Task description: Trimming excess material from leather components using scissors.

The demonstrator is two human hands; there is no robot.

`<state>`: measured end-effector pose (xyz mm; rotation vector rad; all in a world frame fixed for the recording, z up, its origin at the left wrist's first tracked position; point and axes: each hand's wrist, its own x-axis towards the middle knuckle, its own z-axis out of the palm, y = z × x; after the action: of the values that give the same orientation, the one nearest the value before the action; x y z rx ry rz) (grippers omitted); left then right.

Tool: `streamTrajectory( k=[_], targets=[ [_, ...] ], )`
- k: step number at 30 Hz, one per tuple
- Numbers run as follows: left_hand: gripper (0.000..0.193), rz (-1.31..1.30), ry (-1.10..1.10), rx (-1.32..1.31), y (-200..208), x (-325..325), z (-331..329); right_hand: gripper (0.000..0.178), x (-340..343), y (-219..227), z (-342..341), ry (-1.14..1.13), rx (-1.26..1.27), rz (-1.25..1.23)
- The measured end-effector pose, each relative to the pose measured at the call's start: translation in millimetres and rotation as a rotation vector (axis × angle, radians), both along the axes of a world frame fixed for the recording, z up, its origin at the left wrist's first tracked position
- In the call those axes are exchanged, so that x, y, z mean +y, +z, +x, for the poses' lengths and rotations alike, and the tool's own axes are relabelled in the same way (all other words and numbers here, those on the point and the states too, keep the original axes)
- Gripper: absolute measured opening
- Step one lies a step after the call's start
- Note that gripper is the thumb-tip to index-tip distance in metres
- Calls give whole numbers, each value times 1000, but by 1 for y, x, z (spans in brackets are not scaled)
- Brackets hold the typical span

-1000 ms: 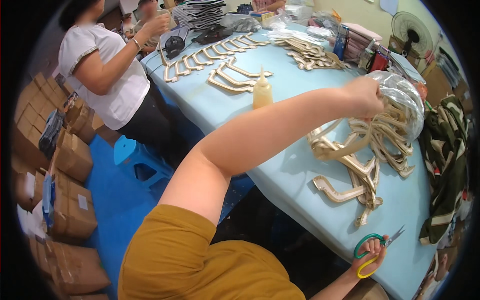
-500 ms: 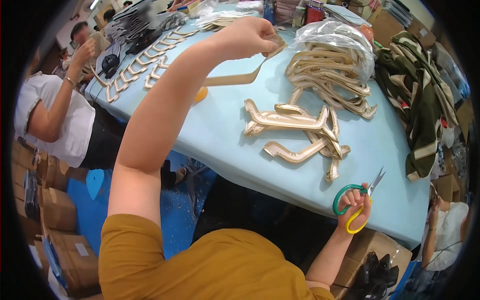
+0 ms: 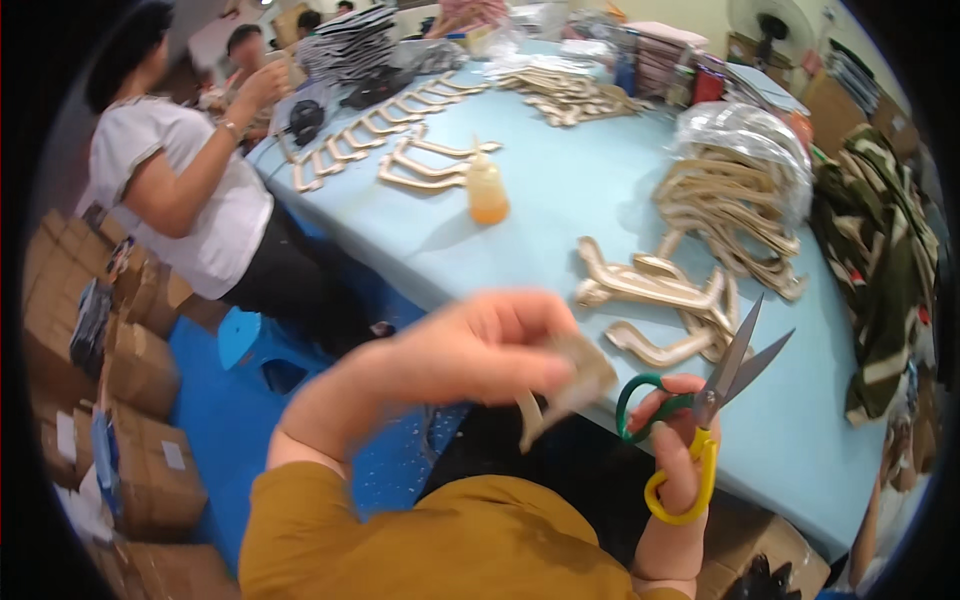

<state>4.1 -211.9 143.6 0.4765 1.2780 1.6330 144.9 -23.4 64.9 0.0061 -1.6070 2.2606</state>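
My left hand (image 3: 490, 345), smeared by motion, pinches a beige fabric strip (image 3: 585, 380) above the near table edge. One end of that strip hangs down below the fingers. In my right hand (image 3: 677, 465) is a pair of scissors (image 3: 708, 400) with one green and one yellow handle loop. Their blades stand apart and point up and away from me, a short way right of the strip. Just beyond the scissors lies a loose heap of bent beige and white strips (image 3: 655, 290) on the light blue table (image 3: 560, 200).
Farther right, more strips (image 3: 720, 195) spill from a clear plastic bag (image 3: 765, 140). An orange-tipped glue bottle (image 3: 487, 195) stands mid-table, near a row of bent strips (image 3: 365, 135). A person in white (image 3: 180, 190) stands at the left. A dark green garment (image 3: 875, 270) hangs at the right edge.
My left hand has come back from over the far table toward my body, bringing the strip near the scissors. The scissors have risen and their blades have spread. The view has shifted.
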Motion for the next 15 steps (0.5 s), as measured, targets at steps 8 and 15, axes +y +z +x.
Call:
streamTrajectory(
  k=[8,15],
  targets=[
    [15,255,179,-193,-107,-50,12,41,-71,-28,-45,229,-11,-51],
    [11,249,351,-103,-148,-70,-11,38,-95,-46,-85,216,-168,-36]
  ],
)
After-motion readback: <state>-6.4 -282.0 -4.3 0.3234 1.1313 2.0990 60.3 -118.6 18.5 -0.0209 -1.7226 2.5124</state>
